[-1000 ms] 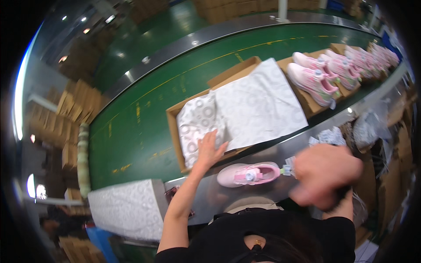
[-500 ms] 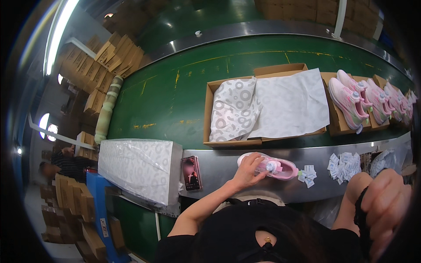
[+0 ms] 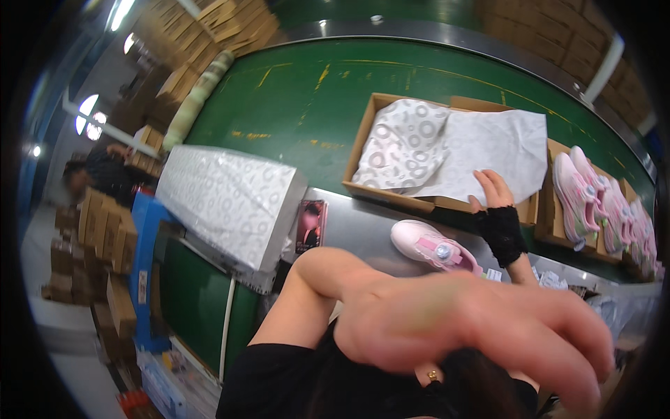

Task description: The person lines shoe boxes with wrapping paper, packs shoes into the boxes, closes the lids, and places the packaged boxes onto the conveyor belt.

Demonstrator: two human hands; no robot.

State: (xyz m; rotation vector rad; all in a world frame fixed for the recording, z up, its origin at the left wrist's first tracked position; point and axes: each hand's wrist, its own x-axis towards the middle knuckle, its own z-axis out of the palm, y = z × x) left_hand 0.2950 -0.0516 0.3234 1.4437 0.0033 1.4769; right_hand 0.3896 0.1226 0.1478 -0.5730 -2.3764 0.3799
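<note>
Pale pink shoe, round dial; left hand spread; right hand: hold unclear.

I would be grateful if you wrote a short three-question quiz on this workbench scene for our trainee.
1. Which hand has its fingers over the white paper flap?
2. True or false: the lone pink shoe lies on the metal ledge.
3. Seen from the wearer's side, the row of pink shoes stands: A) left of the open box; B) right of it; C) inside it.

Key:
1. The right hand, with the black cuff.
2. True.
3. B.
</note>
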